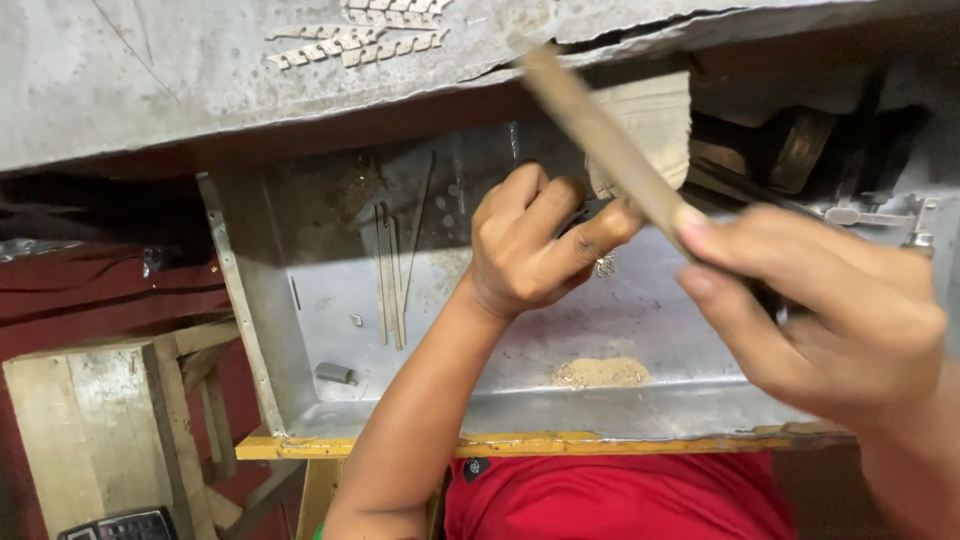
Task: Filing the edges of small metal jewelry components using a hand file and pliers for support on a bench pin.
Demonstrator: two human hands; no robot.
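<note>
I'm pinching a tiny silver piece [604,264] in my closed left hand [525,245]; it's looking light, fragile. My right hand [820,310] is gripping a stiff file [600,135] by its lower end.

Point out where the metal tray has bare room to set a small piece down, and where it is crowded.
Free: the grey metal tray's floor between the thin metal rods and the small tan dust pile, though the left forearm crosses it; also the front strip along the yellow wooden edge. Crowded: upper right, where the left hand and the right hand holding the long flat file meet.
</note>
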